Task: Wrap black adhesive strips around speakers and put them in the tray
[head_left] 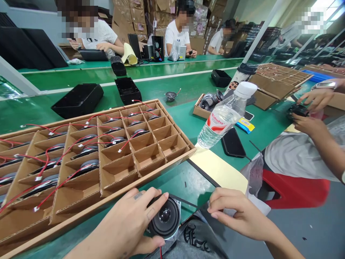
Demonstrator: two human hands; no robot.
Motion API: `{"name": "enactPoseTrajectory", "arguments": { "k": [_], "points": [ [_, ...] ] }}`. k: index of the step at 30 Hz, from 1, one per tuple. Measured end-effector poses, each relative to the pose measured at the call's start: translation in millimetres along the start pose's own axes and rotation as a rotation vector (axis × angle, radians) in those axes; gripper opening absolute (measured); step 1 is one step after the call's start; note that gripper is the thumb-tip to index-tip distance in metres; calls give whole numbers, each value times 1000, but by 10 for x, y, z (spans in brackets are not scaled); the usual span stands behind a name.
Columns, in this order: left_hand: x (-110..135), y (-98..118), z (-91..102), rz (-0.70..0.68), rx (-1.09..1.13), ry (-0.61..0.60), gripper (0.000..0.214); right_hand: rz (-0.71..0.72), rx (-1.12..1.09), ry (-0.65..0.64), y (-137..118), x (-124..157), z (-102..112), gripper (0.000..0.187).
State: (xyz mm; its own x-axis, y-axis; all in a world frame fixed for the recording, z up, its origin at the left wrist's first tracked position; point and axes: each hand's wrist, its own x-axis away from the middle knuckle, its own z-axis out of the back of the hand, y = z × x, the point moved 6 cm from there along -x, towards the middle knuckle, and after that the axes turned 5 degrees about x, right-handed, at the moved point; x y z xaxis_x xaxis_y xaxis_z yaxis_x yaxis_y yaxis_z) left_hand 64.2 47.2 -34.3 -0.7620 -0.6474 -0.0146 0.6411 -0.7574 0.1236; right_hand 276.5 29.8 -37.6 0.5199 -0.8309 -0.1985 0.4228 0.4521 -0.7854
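Note:
My left hand (pixel 129 225) is wrapped round a small round black speaker (pixel 165 217) at the near edge of the green table, thumb under it and fingers over its rim. A thin red wire hangs below the speaker. My right hand (pixel 237 212) is curled just right of the speaker, its fingers pinched together on something I cannot make out. Directly behind my left hand lies a cardboard divider tray (pixel 161 158) holding several speakers with red wires (pixel 81 144); its right-hand cells are empty.
A water bottle (pixel 225 118) leans beside a black phone (pixel 233 143) and a yellow sheet (pixel 218 167). Black speaker housings (pixel 78 99) sit on the green belt. A neighbour's hands (pixel 309 111) work at the right near a red stool (pixel 296 190). People sit across the belt.

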Motion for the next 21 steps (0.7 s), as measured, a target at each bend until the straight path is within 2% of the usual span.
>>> {"name": "enactPoseTrajectory", "arguments": {
  "k": [12,17,21],
  "points": [
    [-80,38,4,-12,-36,-190,81,102,13,-4,-255,43,-164,15],
    [-105,90,36,-5,-38,-281,76,110,79,-19,-306,44,-230,14],
    [-117,115,59,48,-35,-309,68,133,104,-26,-345,39,-276,13]
  ]
}}
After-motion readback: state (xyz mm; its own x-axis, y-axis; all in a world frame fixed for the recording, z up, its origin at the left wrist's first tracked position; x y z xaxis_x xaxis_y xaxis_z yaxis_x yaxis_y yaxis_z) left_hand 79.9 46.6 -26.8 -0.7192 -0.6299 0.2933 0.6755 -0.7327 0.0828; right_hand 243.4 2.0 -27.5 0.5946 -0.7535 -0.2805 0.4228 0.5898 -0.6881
